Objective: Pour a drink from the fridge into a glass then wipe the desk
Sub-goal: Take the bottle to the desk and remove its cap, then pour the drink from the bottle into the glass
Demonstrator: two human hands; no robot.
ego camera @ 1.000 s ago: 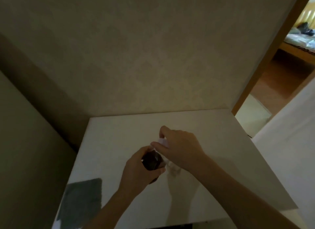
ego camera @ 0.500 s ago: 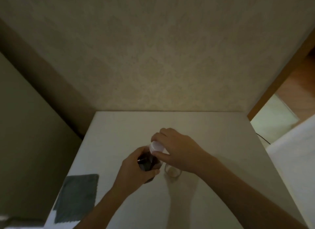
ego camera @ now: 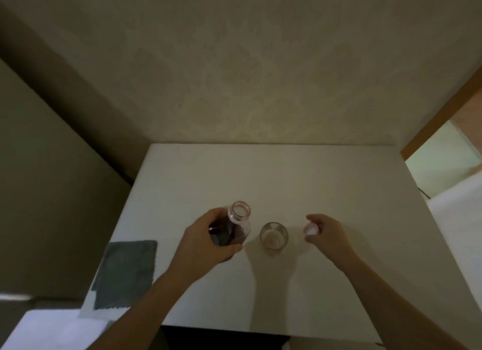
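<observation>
A bottle (ego camera: 236,226) of dark drink stands upright on the white desk (ego camera: 287,177), its mouth uncovered. My left hand (ego camera: 206,241) is wrapped around the bottle's body. Just to the right of the bottle stands a small clear glass (ego camera: 273,236); I cannot tell whether there is drink in it. Further right, my right hand (ego camera: 327,233) hovers just above the desk and pinches the bottle's white cap (ego camera: 311,229) between thumb and fingers.
A dark grey cloth (ego camera: 126,272) lies flat on the desk's front left corner. Walls close in behind and to the left of the desk. A doorway with a wooden frame (ego camera: 440,109) opens at the right.
My right hand has lifted the white cap off the bottle and carried it to the right, past the glass. The left hand keeps holding the bottle, whose mouth now shows.
</observation>
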